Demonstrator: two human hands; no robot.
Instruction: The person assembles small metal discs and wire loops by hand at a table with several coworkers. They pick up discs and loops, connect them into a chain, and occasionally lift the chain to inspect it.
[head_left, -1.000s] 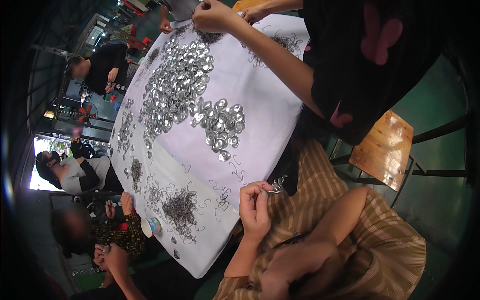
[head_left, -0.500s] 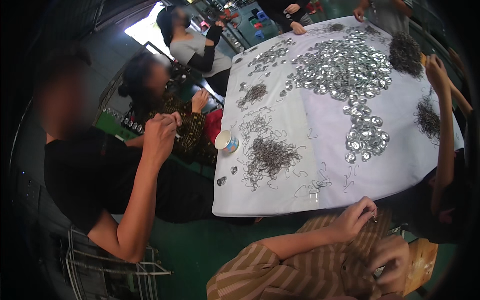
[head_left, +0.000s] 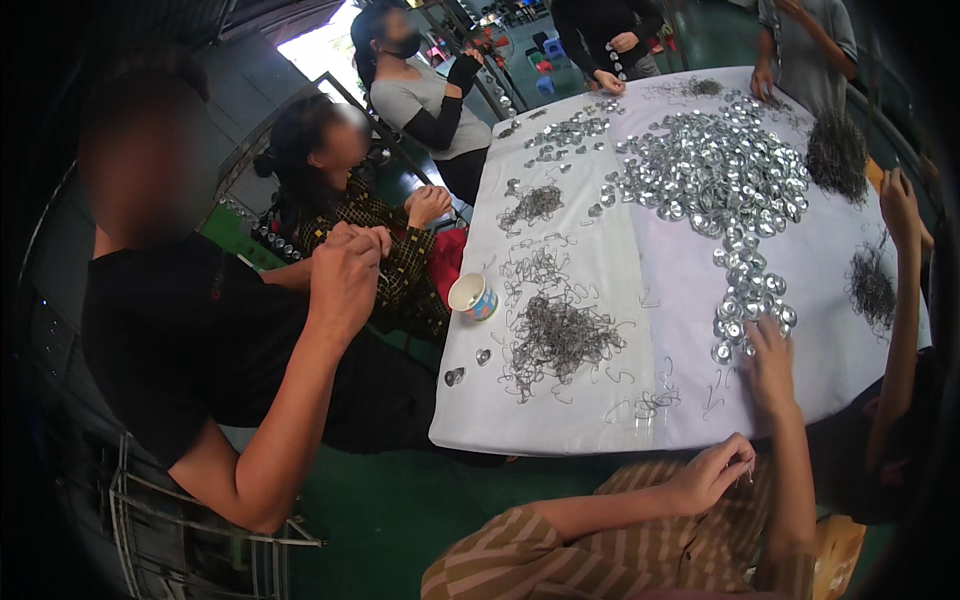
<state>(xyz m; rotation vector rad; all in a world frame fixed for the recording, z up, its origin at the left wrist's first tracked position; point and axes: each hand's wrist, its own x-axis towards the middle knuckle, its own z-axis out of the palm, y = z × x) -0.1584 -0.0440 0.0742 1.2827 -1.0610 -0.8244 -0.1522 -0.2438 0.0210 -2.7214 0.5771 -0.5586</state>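
My left hand (head_left: 716, 474) is held over my lap, just off the table's near edge. Its thumb and fingers are pinched on a thin wire hook (head_left: 749, 474), of which only a bit shows below the fingertips. My right hand (head_left: 770, 368) reaches over the table to the near end of a trail of shiny silver discs (head_left: 748, 292). Its fingers are stretched out and slightly apart, with the tips touching or just above the discs; no disc can be seen in its grip. To its left lie loose S-shaped wire hooks (head_left: 656, 402).
A white-covered table (head_left: 560, 425) bears a large disc heap (head_left: 715, 165), a pile of wire hooks (head_left: 562, 340), darker wire bunches (head_left: 838, 158) at right and a paper cup (head_left: 473, 297). Co-workers stand or sit around it; one person's arm (head_left: 290, 440) is raised at left.
My right hand has gone from my lap up and forward to the silver discs. The left hand keeps its pinch near the same place. The whole view has shifted slightly.
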